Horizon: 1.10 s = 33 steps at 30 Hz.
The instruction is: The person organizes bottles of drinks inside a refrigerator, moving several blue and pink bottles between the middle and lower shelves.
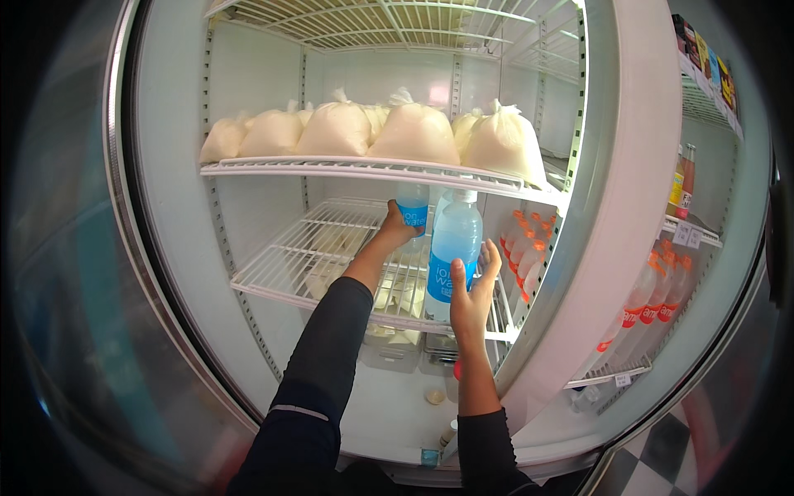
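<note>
Inside a glass-door refrigerator, my left hand grips a plastic drink bottle with a blue label, its top hidden behind the upper shelf's edge. Nearer to me, a larger pale-blue bottle with a blue label stands upright on the middle wire shelf. My right hand is at that bottle's right side, thumb in front and fingers raised; whether it grips the bottle is unclear. Part of another bottle shows just behind the larger one.
Knotted plastic bags of pale contents line the upper wire shelf. Lidded containers sit below the middle shelf. Orange-capped bottles are at the right, beyond the shelf. A wide pink-white post separates the neighbouring compartment.
</note>
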{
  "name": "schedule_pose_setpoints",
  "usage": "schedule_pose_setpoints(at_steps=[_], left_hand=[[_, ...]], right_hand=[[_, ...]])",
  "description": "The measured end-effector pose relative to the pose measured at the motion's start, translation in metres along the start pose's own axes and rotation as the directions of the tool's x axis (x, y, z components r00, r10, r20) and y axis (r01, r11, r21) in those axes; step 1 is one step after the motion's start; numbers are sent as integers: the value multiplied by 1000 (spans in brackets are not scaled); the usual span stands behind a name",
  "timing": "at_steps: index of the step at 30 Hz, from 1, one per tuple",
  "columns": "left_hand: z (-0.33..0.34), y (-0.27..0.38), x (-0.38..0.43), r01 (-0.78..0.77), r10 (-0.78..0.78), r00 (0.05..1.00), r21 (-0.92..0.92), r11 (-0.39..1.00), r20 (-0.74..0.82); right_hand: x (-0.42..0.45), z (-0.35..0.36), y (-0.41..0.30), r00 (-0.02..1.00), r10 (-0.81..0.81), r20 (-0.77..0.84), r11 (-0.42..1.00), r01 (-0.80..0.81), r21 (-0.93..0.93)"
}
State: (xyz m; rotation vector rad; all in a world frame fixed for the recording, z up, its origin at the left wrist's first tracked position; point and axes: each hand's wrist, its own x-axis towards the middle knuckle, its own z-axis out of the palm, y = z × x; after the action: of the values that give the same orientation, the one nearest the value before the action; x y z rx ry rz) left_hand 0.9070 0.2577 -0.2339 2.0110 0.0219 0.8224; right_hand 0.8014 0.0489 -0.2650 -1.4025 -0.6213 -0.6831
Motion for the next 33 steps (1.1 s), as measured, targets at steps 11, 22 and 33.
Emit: schedule_pose_setpoints(at_steps=[11,22,33], left_hand=[[14,-7,19,17,-8,998,-128,992,67],[12,2,16,30,9,965,-147,989,262],[-2,-2,14,-68,82,934,-53,996,347]], right_hand=[[-1,4,-5,999,31,13,998,-32,59],[-1,3,-6,999,32,-5,999,-32,42],[-2,4,-8,998,55,7,996,-56,72]])
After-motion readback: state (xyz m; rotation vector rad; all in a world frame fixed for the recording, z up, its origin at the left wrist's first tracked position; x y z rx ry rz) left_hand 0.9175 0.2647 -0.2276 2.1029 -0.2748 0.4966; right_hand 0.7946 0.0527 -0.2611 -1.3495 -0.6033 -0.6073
